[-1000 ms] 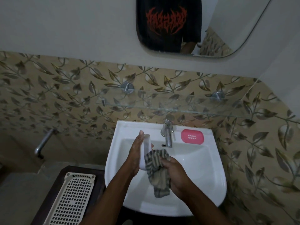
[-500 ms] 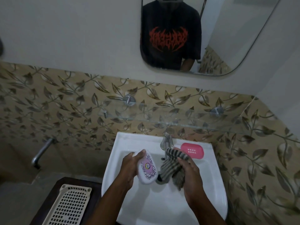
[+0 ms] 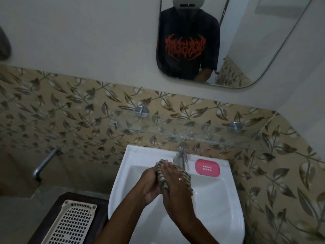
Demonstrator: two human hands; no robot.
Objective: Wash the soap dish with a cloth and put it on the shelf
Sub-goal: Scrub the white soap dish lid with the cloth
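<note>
Over the white sink [image 3: 121, 184] my two hands are pressed together. My left hand [image 3: 150, 184] grips the white soap dish piece, which is now hidden between palm and cloth. The striped cloth [image 3: 187, 178] is wrapped over it, and my right hand [image 3: 175, 189] holds the cloth against it. A pink slotted soap dish tray [image 3: 207, 168] lies on the sink's back rim, right of the tap [image 3: 181, 158]. The glass shelf [image 3: 202, 136] runs along the tiled wall above the sink.
A cream perforated basket [image 3: 73, 224] rests on a dark stand left of the sink. A metal pipe [image 3: 44, 162] juts from the left wall. A mirror [image 3: 228, 41] hangs above and reflects the person's dark shirt.
The patterned white dish piece was in plain view in my left hand. My right hand has since brought the cloth over it, covering it. The view has tilted upward.
</note>
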